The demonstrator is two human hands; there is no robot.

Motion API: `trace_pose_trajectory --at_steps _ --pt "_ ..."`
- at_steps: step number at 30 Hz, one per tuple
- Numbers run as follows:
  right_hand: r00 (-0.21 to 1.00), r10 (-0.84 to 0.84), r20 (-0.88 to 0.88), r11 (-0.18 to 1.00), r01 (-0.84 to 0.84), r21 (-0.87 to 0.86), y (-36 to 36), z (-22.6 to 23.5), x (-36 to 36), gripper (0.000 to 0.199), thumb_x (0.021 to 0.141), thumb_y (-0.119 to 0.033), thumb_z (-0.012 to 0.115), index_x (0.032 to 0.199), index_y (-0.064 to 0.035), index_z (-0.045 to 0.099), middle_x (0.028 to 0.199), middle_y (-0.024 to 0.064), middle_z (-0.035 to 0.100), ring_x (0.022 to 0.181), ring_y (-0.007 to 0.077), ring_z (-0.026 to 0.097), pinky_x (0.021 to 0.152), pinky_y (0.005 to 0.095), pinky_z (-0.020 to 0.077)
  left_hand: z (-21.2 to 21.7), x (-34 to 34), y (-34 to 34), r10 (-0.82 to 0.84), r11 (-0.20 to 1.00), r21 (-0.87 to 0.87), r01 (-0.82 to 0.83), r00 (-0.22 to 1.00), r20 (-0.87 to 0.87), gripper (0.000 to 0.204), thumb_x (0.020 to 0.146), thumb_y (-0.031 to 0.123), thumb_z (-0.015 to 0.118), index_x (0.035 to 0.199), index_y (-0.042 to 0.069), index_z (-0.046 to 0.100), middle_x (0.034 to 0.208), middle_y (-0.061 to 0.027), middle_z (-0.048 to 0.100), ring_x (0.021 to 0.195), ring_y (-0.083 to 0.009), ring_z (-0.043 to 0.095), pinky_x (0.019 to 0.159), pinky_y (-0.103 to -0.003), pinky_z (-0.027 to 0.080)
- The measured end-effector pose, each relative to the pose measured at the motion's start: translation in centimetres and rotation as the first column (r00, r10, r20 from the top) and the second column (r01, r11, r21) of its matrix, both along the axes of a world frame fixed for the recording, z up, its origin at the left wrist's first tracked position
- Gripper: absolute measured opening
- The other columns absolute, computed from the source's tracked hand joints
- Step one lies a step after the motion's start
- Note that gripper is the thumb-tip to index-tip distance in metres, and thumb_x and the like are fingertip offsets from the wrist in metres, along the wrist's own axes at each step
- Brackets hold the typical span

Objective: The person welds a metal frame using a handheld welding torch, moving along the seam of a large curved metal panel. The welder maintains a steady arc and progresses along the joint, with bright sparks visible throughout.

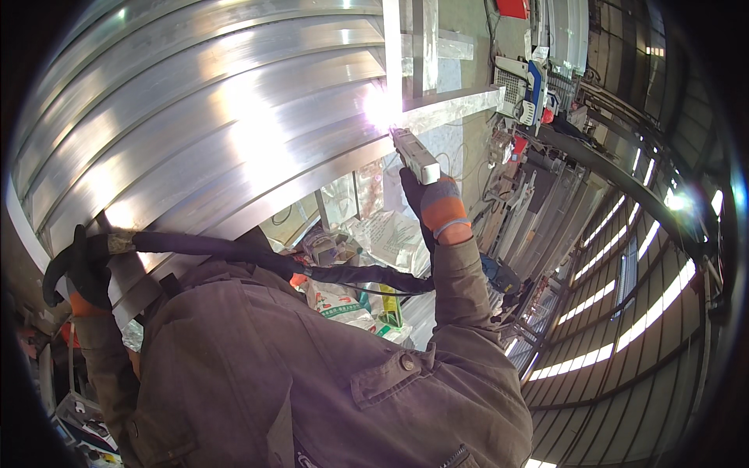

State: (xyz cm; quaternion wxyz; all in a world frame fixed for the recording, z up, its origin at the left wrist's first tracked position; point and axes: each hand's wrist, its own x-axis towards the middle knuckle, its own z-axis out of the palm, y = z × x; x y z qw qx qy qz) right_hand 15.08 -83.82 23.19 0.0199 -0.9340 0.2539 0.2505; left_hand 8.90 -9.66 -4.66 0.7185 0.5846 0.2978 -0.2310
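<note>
My right hand [442, 204], in an orange and grey glove with dark fingers, grips a pale handheld welding gun [418, 158]. The gun's nozzle meets a bright white-violet glare at the joint between a metal bar [456, 109] and a panel of long silvery metal slats [234, 117]. That glare hides the joint itself. At the far left, my gloved left hand [88, 273] is closed around a thick black sleeved cable [187, 245] at the panel's near edge. The cable runs across in front of my body toward my right forearm.
Plastic sacks [390, 238] and packaging lie below the panel. A blue and white machine [534, 90] stands at the upper right. Long metal profiles [538, 207] are stacked on the right, with a dark blue power tool [499, 274] close to my right elbow.
</note>
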Motion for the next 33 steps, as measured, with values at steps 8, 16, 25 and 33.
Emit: trace_pose_trajectory --at_steps 8,16,25,33 --pt "1.000 0.022 0.012 1.000 -0.022 0.006 0.0 0.5 -0.6 0.059 0.103 -0.052 0.077 0.132 -0.0016 0.071 0.100 0.0296 0.083 0.098 0.0521 0.081 0.084 0.0590 0.0648 -1.2 0.0 1.5 0.015 0.989 -0.146 -0.030 0.994 -0.106 0.051 0.120 0.036 0.061 0.162 0.008 0.062 0.127 -0.0163 0.082 0.114 -0.0271 0.081 0.110 -0.045 0.063" --pt "0.999 0.032 0.010 0.999 -0.031 -0.009 0.0 0.6 -1.0 0.061 0.103 -0.052 0.077 0.135 -0.0011 0.070 0.103 0.0299 0.083 0.100 0.0523 0.080 0.086 0.0578 0.0650 -2.1 -1.2 2.0 -0.136 0.987 0.091 0.129 0.988 0.075 0.056 0.119 0.033 0.062 0.167 0.006 0.055 0.135 -0.0155 0.079 0.118 -0.0278 0.080 0.111 -0.041 0.062" --pt "1.000 0.015 0.004 1.000 -0.015 0.008 0.2 0.9 -1.2 0.061 0.104 -0.053 0.076 0.135 -0.0008 0.070 0.105 0.0301 0.083 0.101 0.0526 0.080 0.087 0.0576 0.0651 3.4 2.7 -2.1 0.057 0.997 -0.033 -0.065 0.977 -0.204 0.069 0.115 0.066 0.058 0.125 0.002 0.083 0.116 -0.0149 0.086 0.112 -0.0253 0.082 0.110 -0.039 0.061" --pt "1.000 0.012 -0.024 1.000 -0.012 -0.010 0.6 1.9 -1.3 0.060 0.104 -0.054 0.076 0.131 -0.0011 0.071 0.105 0.0305 0.083 0.101 0.0526 0.080 0.086 0.0575 0.0649 2.0 2.2 -0.9 0.054 0.997 -0.036 -0.063 0.975 -0.218 0.067 0.115 0.064 0.059 0.133 0.003 0.080 0.119 -0.0162 0.085 0.118 -0.0263 0.081 0.110 -0.041 0.061"
